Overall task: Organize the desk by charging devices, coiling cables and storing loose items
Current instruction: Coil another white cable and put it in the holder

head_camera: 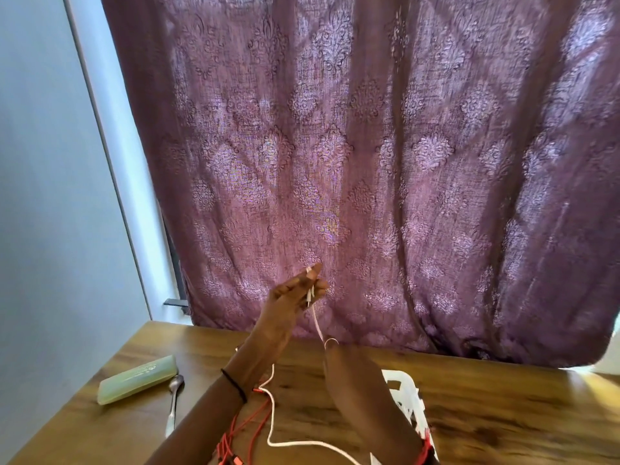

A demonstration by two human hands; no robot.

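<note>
White cable (272,414): climbing off the counter (486,414).
Left hand (295,293): pinching it, high above counter.
Right hand (345,374): blurred, grip unclear.

Backlit purple patterned curtain (369,146) hangs behind wooden desk (503,414), beside pale wall (50,196).

The left hand (295,293) is raised before the purple curtain (402,146), pinching a white cable (273,411) between its fingertips. Just below that grip the cable runs to the blurred right hand (349,377), whose fingertips meet a small loop; its hold cannot be told. Farther below, the cable trails onto the wooden desk (486,414), beside a red cable (225,448).
</note>
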